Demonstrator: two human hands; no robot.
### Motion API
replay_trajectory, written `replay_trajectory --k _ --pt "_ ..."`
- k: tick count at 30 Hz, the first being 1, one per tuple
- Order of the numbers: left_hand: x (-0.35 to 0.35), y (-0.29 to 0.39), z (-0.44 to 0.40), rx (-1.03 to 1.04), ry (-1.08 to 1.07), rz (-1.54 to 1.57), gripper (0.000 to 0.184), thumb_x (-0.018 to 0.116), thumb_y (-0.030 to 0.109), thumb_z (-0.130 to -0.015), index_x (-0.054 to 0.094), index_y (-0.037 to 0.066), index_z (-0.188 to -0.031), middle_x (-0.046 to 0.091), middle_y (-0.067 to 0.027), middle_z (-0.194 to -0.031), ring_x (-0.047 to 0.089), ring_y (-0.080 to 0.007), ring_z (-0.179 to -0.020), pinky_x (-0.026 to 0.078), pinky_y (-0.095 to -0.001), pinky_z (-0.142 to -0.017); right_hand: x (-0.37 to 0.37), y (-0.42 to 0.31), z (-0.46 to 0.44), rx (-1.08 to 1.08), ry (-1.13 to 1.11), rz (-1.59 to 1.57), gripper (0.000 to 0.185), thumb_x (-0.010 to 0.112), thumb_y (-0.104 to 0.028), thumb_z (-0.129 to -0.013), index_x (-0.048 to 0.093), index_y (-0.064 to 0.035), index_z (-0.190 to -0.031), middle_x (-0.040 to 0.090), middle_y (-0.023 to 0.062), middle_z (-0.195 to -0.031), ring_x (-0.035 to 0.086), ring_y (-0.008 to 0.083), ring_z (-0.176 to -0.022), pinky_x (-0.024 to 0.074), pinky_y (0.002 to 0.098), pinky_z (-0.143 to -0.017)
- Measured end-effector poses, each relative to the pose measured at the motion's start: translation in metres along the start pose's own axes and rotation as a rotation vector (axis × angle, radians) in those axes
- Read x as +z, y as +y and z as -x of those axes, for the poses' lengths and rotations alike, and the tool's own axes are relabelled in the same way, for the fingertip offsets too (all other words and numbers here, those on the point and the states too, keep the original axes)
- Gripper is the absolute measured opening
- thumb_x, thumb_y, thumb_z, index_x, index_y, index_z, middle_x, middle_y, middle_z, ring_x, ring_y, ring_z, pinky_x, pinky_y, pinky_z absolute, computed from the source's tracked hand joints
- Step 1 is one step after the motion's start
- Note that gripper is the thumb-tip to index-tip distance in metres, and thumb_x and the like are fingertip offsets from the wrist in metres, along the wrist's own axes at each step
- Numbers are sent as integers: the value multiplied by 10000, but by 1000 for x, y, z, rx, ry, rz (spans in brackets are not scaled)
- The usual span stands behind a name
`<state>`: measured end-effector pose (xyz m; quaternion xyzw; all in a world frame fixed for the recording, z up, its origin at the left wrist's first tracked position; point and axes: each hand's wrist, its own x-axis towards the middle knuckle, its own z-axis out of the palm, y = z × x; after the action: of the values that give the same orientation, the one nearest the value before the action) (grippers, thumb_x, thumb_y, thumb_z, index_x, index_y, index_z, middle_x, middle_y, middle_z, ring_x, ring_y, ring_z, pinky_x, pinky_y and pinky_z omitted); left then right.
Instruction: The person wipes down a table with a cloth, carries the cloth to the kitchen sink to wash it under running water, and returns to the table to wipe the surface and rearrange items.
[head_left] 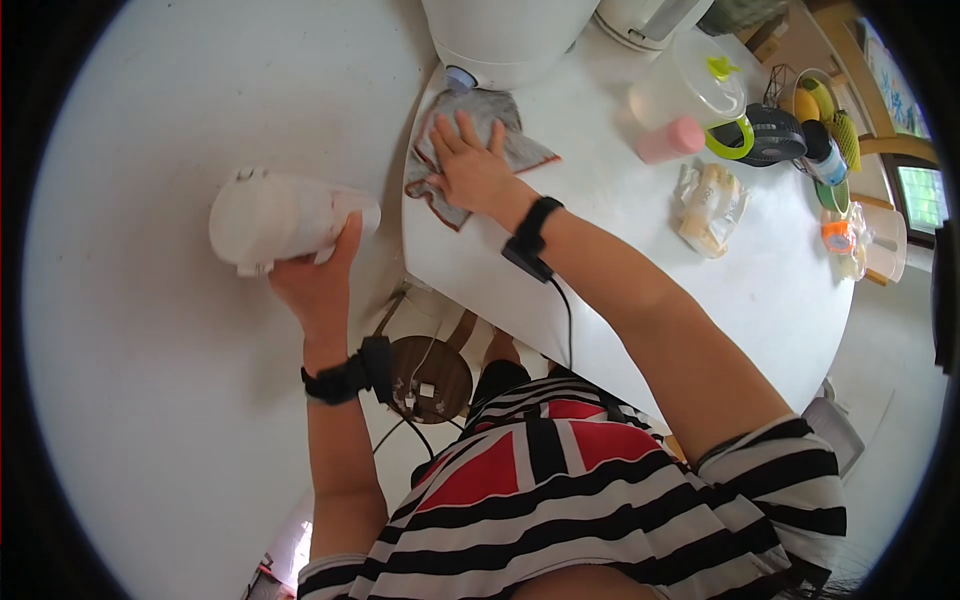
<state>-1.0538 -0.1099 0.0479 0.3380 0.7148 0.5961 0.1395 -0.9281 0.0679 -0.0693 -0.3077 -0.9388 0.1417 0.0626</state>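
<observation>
My left hand (pixel 315 290) is wrapped round a white lidded bottle (pixel 290 222), held up on its side in front of the white wall. The lid end points left, and part of the bottle is hidden behind my fingers. My right hand (pixel 472 172) lies flat with fingers spread on a grey cloth (pixel 520 145) with reddish-brown edging. The cloth sits crumpled on the left edge of the white table (pixel 600 250), just below a white appliance (pixel 510 40) with a greyish knob-like part at its base.
To the right stand a clear pitcher (pixel 680 85) with a green handle, a pink cup (pixel 672 140), bagged bread (pixel 713 210) and a black fan (pixel 775 135). A fruit basket (pixel 815 95) is farther right. Below the table's left edge is a brown stool (pixel 432 372). Cables hang from both wristbands.
</observation>
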Motion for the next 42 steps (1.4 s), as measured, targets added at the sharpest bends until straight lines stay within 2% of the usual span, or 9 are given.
replay_trajectory --k 6,7,12,17,26,29,32,35,42 --pt "11 -2 3 17 40 69 626 815 -36 -728 488 -77 -1260 597 -154 -1205 619 -241 -1090 529 -386 -971 12 -2 -66 -7 2 28 587 537 -332 -963 396 -18 -1438 293 129 -1562 178 345 -1475 175 712 -1084" --pt "15 -4 4 14 35 75 623 822 -24 -724 495 -80 -1251 598 -155 -1204 620 -237 -1087 531 -383 -968 23 6 -58 -51 106 17 557 520 -292 -971 400 -3 -1432 303 145 -1555 228 342 -1461 205 648 -1115" --pt "16 0 15 -24 14 26 617 846 16 -707 518 -88 -1219 600 -157 -1200 624 -228 -1078 541 -377 -953 23 24 72 -142 62 -48 599 584 -190 -914 388 27 -1436 296 186 -1554 297 349 -1436 290 549 -1121" --pt "-14 -13 29 -19 38 -73 624 857 31 -691 526 -85 -1207 601 -158 -1196 628 -235 -1078 542 -384 -953 5 0 151 -111 -23 -36 570 554 -135 -894 406 35 -1418 354 195 -1519 320 369 -1419 291 562 -1104" --pt "-16 -3 43 -74 70 -71 629 842 -1 -700 515 -69 -1232 595 -157 -1206 623 -237 -1088 536 -386 -963 24 1 -51 -44 195 36 542 536 -231 -951 397 24 -1409 367 201 -1498 332 368 -1399 301 580 -1089" --pt "-8 7 48 -42 23 -90 623 847 12 -701 523 -67 -1227 600 -152 -1205 629 -229 -1078 536 -381 -959 20 10 -58 12 201 53 541 522 -226 -962 382 32 -1416 345 202 -1512 303 360 -1419 286 567 -1106" --pt "-8 22 63 -15 29 -210 606 852 36 -705 537 -65 -1213 610 -146 -1195 638 -225 -1062 543 -375 -943 16 5 8 135 169 -99 547 528 -217 -960 376 39 -1419 323 199 -1527 280 356 -1434 282 556 -1115" --pt "-22 21 68 -16 13 -224 598 854 51 -708 543 -67 -1205 614 -144 -1188 643 -228 -1054 551 -371 -926 26 1 54 92 193 -56 558 539 -208 -954 368 32 -1429 304 196 -1539 268 355 -1440 277 574 -1111" --pt "-42 -19 34 -6 31 -127 584 853 51 -705 551 -71 -1189 620 -149 -1178 645 -232 -1049 556 -373 -917 31 -13 -91 92 206 -16 503 549 -206 -936 427 28 -1364 408 177 -1450 336 359 -1380 313 608 -1062"
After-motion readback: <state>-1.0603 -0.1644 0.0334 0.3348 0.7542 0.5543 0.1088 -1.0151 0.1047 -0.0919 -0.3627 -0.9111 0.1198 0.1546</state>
